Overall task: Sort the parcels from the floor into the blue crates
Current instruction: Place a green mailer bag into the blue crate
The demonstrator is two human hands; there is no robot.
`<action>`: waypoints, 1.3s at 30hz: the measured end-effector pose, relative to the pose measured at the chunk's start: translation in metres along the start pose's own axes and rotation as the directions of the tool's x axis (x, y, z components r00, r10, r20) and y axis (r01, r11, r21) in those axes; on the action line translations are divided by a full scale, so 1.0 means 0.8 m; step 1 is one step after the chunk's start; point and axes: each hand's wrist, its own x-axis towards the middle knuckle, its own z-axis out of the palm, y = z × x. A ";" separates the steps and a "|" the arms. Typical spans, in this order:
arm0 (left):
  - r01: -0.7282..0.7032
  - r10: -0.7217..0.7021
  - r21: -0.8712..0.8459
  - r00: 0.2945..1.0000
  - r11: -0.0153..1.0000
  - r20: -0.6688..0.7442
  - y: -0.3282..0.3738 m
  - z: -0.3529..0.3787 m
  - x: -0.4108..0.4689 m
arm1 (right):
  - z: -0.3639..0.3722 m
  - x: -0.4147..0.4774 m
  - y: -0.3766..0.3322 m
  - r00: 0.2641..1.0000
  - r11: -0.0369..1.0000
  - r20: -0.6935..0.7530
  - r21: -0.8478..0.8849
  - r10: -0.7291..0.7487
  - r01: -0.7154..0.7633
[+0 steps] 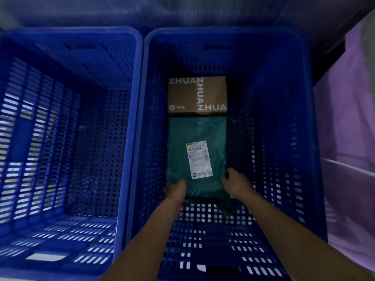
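Green mailer [182,138], white barcode label [199,159], left hand [176,190] and right hand [236,182] gripping it, brown ZHUAN box [190,96]

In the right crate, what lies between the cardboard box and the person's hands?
In the head view, the green mailer bag fills that stretch, from the cardboard box to the left hand and right hand, which hold its near end.

The left hand [177,191] has its fingertips hidden under the green parcel [195,130] at its near corner; those of the right hand [237,183] are partly tucked behind its side edge. Print on the white label [199,160] is too small to read. The left crate [81,31] is blurred and cut off at left and bottom.
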 end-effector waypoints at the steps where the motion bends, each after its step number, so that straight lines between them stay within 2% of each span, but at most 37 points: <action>1: 0.012 -0.012 -0.044 1.000 0.999 -0.001 0.000 0.000 0.002 | -0.002 0.004 -0.004 1.000 0.999 -0.014 0.051 -0.013 0.014; 4: 0.041 -0.040 -0.104 0.999 0.994 0.016 0.001 -0.004 0.007 | -0.011 0.015 -0.019 1.000 0.977 -0.004 0.214 -0.002 0.003; 7: 0.063 -0.063 -0.007 0.998 0.998 0.010 -0.003 -0.008 0.022 | -0.017 0.026 -0.028 1.000 0.978 0.019 0.209 0.009 -0.013; 9: 0.041 -0.040 0.185 0.999 0.982 -0.011 -0.006 -0.009 0.031 | -0.021 0.034 -0.030 1.000 0.986 0.008 0.164 0.015 -0.016; 11: -0.023 0.030 0.322 0.999 0.946 -0.015 -0.007 -0.009 0.041 | -0.025 0.042 -0.030 0.999 0.999 -0.038 0.035 0.009 -0.008; 14: -0.085 0.090 0.436 0.996 0.896 0.009 0.001 -0.009 0.032 | -0.028 0.048 -0.033 0.995 0.989 -0.100 -0.149 -0.007 -0.008; 17: -0.083 0.075 0.506 0.997 0.859 0.037 -0.001 -0.003 0.028 | -0.027 0.053 -0.032 0.995 0.984 -0.102 -0.179 -0.017 -0.001; 19: -0.101 0.054 0.525 0.993 0.845 0.104 -0.011 0.008 0.018 | -0.033 0.051 -0.027 0.997 0.982 -0.078 -0.186 0.010 -0.024; 22: -0.130 -0.004 0.463 0.961 0.877 0.276 -0.032 0.031 0.004 | -0.050 0.049 -0.012 0.997 0.979 -0.038 -0.187 0.072 -0.078; 26: -0.085 -0.117 0.351 0.849 0.933 0.515 -0.053 0.069 -0.038 | -0.081 0.052 -0.005 0.996 0.962 0.011 -0.257 0.093 -0.087; 28: -0.091 -0.140 0.357 0.810 0.930 0.569 -0.063 0.085 -0.048 | -0.083 0.057 -0.007 0.999 0.963 0.023 -0.268 0.040 -0.032; 32: -0.168 -0.126 0.424 0.802 0.890 0.584 -0.069 0.097 -0.050 | -0.068 0.059 -0.022 0.994 0.947 0.055 -0.306 -0.090 0.102; 35: -0.318 -0.062 0.591 0.844 0.742 0.533 -0.061 0.091 -0.040 | -0.062 0.057 -0.039 0.989 0.930 0.075 -0.336 -0.129 0.147; 37: -0.383 0.007 0.629 0.858 0.677 0.514 -0.049 0.081 -0.031 | -0.060 0.059 -0.045 0.989 0.935 0.066 -0.323 -0.132 0.147; 39: -0.408 0.105 0.602 0.874 0.687 0.474 -0.034 0.067 -0.019 | -0.061 0.059 -0.044 0.995 0.957 0.001 -0.272 -0.101 0.097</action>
